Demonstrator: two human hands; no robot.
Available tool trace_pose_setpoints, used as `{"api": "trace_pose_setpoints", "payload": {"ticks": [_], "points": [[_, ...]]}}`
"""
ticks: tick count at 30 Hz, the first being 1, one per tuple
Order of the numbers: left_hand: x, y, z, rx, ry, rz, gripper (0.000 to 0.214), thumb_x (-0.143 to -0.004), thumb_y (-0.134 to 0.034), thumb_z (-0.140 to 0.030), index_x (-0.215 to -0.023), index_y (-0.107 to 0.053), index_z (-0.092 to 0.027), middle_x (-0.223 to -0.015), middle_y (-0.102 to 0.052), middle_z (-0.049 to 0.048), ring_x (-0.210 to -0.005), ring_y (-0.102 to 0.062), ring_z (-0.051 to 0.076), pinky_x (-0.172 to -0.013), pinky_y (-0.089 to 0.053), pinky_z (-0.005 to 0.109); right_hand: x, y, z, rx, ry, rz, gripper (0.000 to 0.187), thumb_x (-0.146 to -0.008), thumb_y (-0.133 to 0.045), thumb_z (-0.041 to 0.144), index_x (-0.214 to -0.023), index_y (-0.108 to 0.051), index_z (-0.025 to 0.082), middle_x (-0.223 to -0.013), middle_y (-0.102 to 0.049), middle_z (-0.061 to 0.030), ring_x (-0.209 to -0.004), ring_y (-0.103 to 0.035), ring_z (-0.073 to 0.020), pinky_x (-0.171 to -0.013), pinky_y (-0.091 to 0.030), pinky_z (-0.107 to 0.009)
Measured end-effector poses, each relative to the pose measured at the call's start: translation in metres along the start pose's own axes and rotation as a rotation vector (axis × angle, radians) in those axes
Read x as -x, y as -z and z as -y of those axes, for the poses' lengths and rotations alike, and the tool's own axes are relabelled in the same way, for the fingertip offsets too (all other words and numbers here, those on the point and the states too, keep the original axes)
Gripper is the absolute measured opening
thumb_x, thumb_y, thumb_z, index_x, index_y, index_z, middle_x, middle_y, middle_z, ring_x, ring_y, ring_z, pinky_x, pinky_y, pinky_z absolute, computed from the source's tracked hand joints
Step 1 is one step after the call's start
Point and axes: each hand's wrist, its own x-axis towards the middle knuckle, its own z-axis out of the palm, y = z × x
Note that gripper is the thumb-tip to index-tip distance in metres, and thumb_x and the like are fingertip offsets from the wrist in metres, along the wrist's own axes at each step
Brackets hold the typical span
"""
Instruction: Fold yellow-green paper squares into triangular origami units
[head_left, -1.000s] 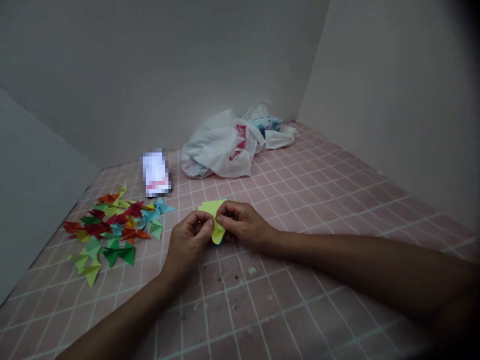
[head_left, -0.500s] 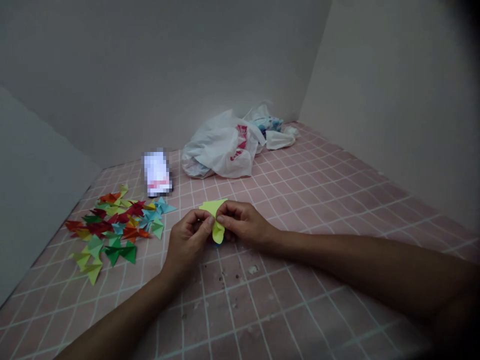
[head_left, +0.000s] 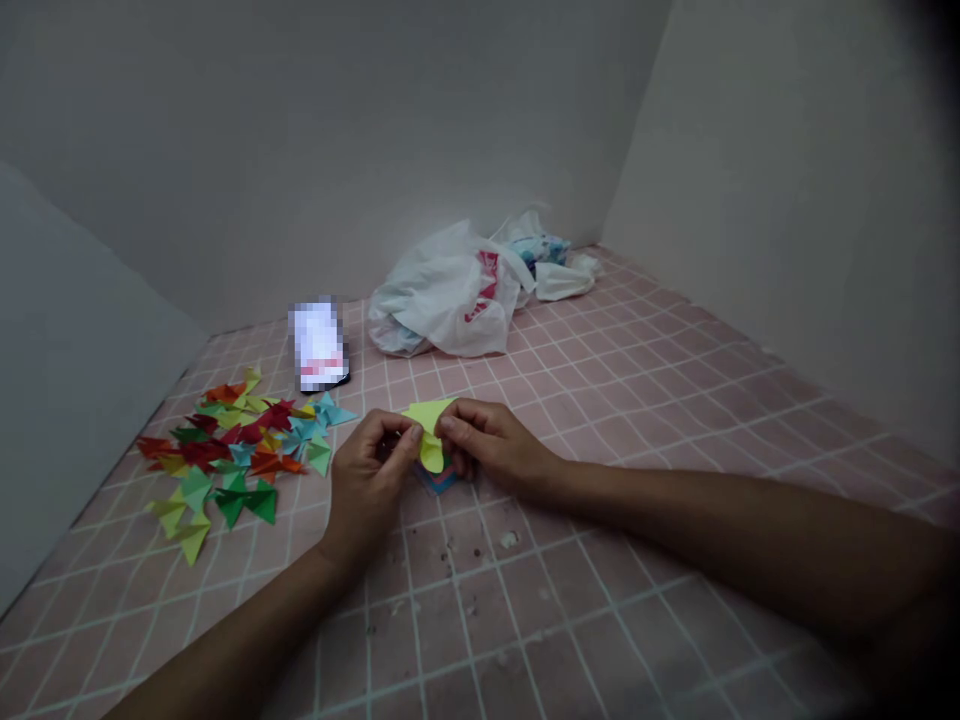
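Between both hands is a small yellow sheet of paper (head_left: 431,452), partly curled. My left hand (head_left: 375,465) pinches its left edge between thumb and fingers. On the other side my right hand (head_left: 487,440) grips the paper with thumb and bent fingers. Just beneath lies a stack of coloured paper (head_left: 440,483), with blue and pink corners showing below and a yellow-green sheet (head_left: 429,411) behind the hands. The fingers hide most of the stack. Left of the hands, a heap of folded paper pieces (head_left: 247,440) in red, orange, green, yellow and blue is spread out.
A lit phone (head_left: 320,345), its screen blurred, rests behind the heap. Farther back lie a white plastic bag (head_left: 450,290) with red print and a smaller bluish-white bundle (head_left: 555,260). Pink checked surface (head_left: 645,380) runs up to the grey walls.
The hands have moved slightly apart, and the yellow paper's curled end sits a little higher. More of the blue and pink corners shows below. The whole view has shifted slightly.
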Motion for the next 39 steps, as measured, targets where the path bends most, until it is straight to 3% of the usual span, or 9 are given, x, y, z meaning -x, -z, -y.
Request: {"api": "trace_pose_setpoints", "payload": {"ticks": [3,5,8,13,21,26,31,35,39], "points": [[0.0,0.001,0.001,-0.013,-0.023,-0.051,0.013,-0.087,-0.062,-0.03,-0.079,-0.061,-0.02,-0.069,-0.06,-0.002,-0.059,-0.056,0.012,-0.057,-0.045,0.024,0.001,0.001,0.003,0.081,0.002,0.01,0.036,-0.093,-0.05,0.051,-0.078,-0.054,0.018,-0.06,-0.053,0.0023,-0.05,-0.048,-0.0097,-0.047,-0.037,-0.022],[0.0,0.002,0.002,-0.03,-0.057,-0.074,0.013,-0.088,-0.062,-0.03,-0.081,-0.06,-0.02,-0.07,-0.06,-0.0012,-0.061,-0.059,0.014,-0.059,-0.048,0.026,0.003,-0.001,0.006,0.182,0.024,-0.015,0.036,-0.088,-0.058,0.052,-0.076,-0.055,0.018,-0.064,-0.054,0.001,-0.056,-0.049,-0.0107,-0.051,-0.037,-0.023],[0.002,0.001,0.003,-0.114,-0.161,-0.101,0.01,-0.087,-0.062,-0.026,-0.08,-0.058,-0.02,-0.074,-0.06,-0.0002,-0.066,-0.061,0.015,-0.063,-0.05,0.027,0.005,-0.005,0.007,0.277,0.045,-0.092,0.029,-0.082,-0.065,0.043,-0.071,-0.054,0.018,-0.064,-0.051,0.0012,-0.06,-0.045,-0.0114,-0.053,-0.034,-0.024],[0.004,-0.001,0.003,-0.205,-0.301,-0.086,0.008,-0.085,-0.062,-0.019,-0.08,-0.057,-0.021,-0.079,-0.06,0.0003,-0.069,-0.061,0.014,-0.064,-0.051,0.026,0.003,-0.006,0.004,0.305,0.055,-0.177,0.016,-0.079,-0.059,0.024,-0.066,-0.051,0.018,-0.064,-0.049,0.0019,-0.061,-0.042,-0.0113,-0.055,-0.033,-0.024],[0.004,-0.003,0.004,-0.249,-0.311,-0.077,0.01,-0.082,-0.061,-0.015,-0.077,-0.054,-0.021,-0.075,-0.058,-0.0012,-0.064,-0.058,0.013,-0.062,-0.048,0.025,-0.002,-0.002,0.001,0.286,0.076,-0.254,0.009,-0.075,-0.056,0.017,-0.069,-0.05,0.02,-0.061,-0.049,0.0037,-0.057,-0.044,-0.0111,-0.053,-0.032,-0.024],[0.008,-0.005,0.0,-0.199,-0.21,-0.022,0.01,-0.077,-0.062,-0.013,-0.079,-0.056,-0.021,-0.071,-0.059,-0.0024,-0.061,-0.057,0.013,-0.061,-0.046,0.026,-0.002,-0.001,0.0,0.152,0.084,-0.243,0.01,-0.075,-0.055,0.015,-0.08,-0.049,0.021,-0.061,-0.048,0.0064,-0.052,-0.045,-0.01,-0.05,-0.035,-0.023],[0.007,-0.006,-0.005,0.172,0.072,-0.04,0.011,-0.078,-0.062,-0.02,-0.083,-0.054,-0.021,-0.072,-0.056,-0.0048,-0.054,-0.059,0.011,-0.053,-0.048,0.024,0.001,-0.004,0.002,-0.021,0.083,-0.174,0.014,-0.085,-0.058,0.029,-0.09,-0.047,0.022,-0.069,-0.054,0.005,-0.05,-0.05,-0.0091,-0.049,-0.041,-0.023],[0.006,-0.006,-0.008,0.355,0.183,-0.082,0.016,-0.074,-0.066,-0.023,-0.08,-0.051,-0.021,-0.071,-0.054,-0.0065,-0.051,-0.059,0.009,-0.053,-0.051,0.024,0.001,-0.006,-0.002,-0.005,0.057,-0.131,0.023,-0.08,-0.068,0.033,-0.084,-0.05,0.02,-0.07,-0.053,0.0037,-0.056,-0.051,-0.0094,-0.051,-0.042,-0.023],[0.008,-0.008,-0.007,0.391,0.221,-0.035,0.018,-0.077,-0.068,-0.024,-0.084,-0.051,-0.02,-0.068,-0.057,-0.006,-0.055,-0.063,0.01,-0.06,-0.053,0.024,0.0,-0.006,-0.005,0.023,0.047,-0.132,0.019,-0.079,-0.068,0.029,-0.08,-0.053,0.019,-0.071,-0.056,0.0019,-0.062,-0.053,-0.0107,-0.054,-0.044,-0.023]]}}
